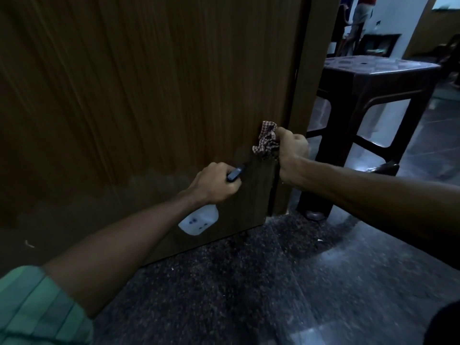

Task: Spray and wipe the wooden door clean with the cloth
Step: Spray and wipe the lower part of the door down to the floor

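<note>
The door [149, 95] fills the frame's left; its vertical free edge meets the frame [296, 120], stool [373, 95] beyond. Right hand [291, 150] grip bunches the cloth [266, 141] against that edge. Left hand [216, 183] grip encloses the spray bottle [199, 221], nozzle aimed upper right, base lower left.

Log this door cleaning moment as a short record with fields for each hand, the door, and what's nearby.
left hand: grips white spray bottle with dark nozzle, nozzle toward the door
right hand: holds crumpled red-and-white checked cloth at the door's lower right edge
brown wooden door: darker patch across lower part, possibly wet
nearby: dark brown plastic stool on the floor, right of the door
</note>
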Motion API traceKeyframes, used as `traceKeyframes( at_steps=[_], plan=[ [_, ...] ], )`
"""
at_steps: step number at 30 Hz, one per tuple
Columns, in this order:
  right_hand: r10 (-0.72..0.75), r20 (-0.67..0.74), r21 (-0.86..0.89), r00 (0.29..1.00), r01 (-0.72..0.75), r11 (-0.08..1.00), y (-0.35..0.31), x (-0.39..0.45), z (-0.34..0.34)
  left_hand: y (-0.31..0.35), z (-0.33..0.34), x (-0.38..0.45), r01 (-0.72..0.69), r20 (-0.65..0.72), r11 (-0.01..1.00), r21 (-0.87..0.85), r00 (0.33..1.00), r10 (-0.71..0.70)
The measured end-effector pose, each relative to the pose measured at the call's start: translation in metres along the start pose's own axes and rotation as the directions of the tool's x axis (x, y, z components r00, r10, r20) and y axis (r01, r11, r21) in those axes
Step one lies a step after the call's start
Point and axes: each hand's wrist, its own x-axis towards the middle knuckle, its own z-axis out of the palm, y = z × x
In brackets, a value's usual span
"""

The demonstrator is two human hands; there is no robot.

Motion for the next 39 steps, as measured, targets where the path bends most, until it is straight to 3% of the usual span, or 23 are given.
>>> traceKeyframes(
  at_steps=[4,7,11,14,20,22,24,25,26,28,30,31,32,34,36,37,39],
  plan=[
    [-0.269,-0.020,-0.117,0.963,0.265,0.957,-0.002,-0.025,-0.014,-0.002,0.004,0.002,0.030,0.037,0.998,0.052,0.999,-0.032],
    [-0.471,0.094,-0.261,0.877,0.478,0.839,0.003,-0.028,-0.023,-0.003,0.006,0.001,0.065,0.059,0.994,0.091,0.996,-0.070],
    [-0.704,0.273,-0.413,0.656,0.741,0.530,0.005,-0.029,-0.036,-0.004,0.006,-0.001,0.077,0.007,0.984,0.164,0.997,-0.079],
    [-0.768,0.420,-0.531,0.484,0.817,0.224,0.002,-0.016,-0.043,-0.007,0.003,-0.001,0.059,-0.024,0.989,0.135,0.998,-0.056],
    [-0.677,0.716,-0.446,0.171,0.858,-0.255,0.013,-0.003,-0.037,-0.012,0.007,-0.001,0.028,-0.018,0.996,0.090,0.999,-0.027],
    [-0.503,0.864,-0.283,0.002,0.828,-0.484,0.029,0.004,-0.032,-0.011,0.009,0.000,0.022,-0.001,0.996,0.082,1.000,-0.022],
    [-0.219,0.958,-0.010,-0.185,0.743,-0.669,0.045,0.013,-0.028,-0.010,0.010,0.000,0.023,0.002,0.997,0.080,1.000,-0.023],
    [-0.125,0.967,0.066,-0.221,0.693,-0.718,0.049,0.016,-0.029,-0.010,0.011,-0.001,0.025,-0.003,0.997,0.078,1.000,-0.024],
    [-0.118,0.967,0.068,-0.227,0.672,-0.737,0.048,0.019,-0.029,-0.010,0.010,-0.001,0.024,-0.010,0.996,0.083,1.000,-0.023],
    [-0.297,0.943,-0.089,-0.152,0.744,-0.662,0.037,0.013,-0.027,-0.013,0.008,-0.001,0.028,-0.019,0.996,0.085,0.999,-0.027],
    [-0.587,0.810,-0.321,0.019,0.851,-0.415,0.022,0.006,-0.026,-0.013,0.004,-0.002,0.030,-0.052,0.996,0.086,0.998,-0.025],
    [-0.677,0.732,-0.382,0.083,0.872,-0.307,0.020,0.007,-0.025,-0.016,0.004,-0.002,0.033,-0.069,0.996,0.084,0.997,-0.027],
    [-0.706,0.699,-0.409,0.113,0.873,-0.266,0.019,0.009,-0.026,-0.017,0.003,-0.002,0.035,-0.090,0.995,0.089,0.996,-0.027],
    [-0.607,0.793,-0.363,0.058,0.845,-0.393,0.032,0.018,-0.034,-0.019,0.003,-0.004,0.043,-0.101,0.995,0.089,0.994,-0.034],
    [-0.343,0.938,-0.183,-0.043,0.780,-0.598,0.049,0.029,-0.049,-0.021,0.003,-0.006,0.052,-0.090,0.994,0.092,0.995,-0.044],
    [-0.253,0.965,-0.127,-0.061,0.739,-0.661,0.053,0.035,-0.056,-0.023,0.002,-0.008,0.058,-0.087,0.994,0.095,0.995,-0.050],
    [-0.329,0.944,-0.225,0.001,0.732,-0.643,0.049,0.036,-0.060,-0.024,-0.001,-0.010,0.056,-0.088,0.995,0.088,0.995,-0.048]
  ],
)
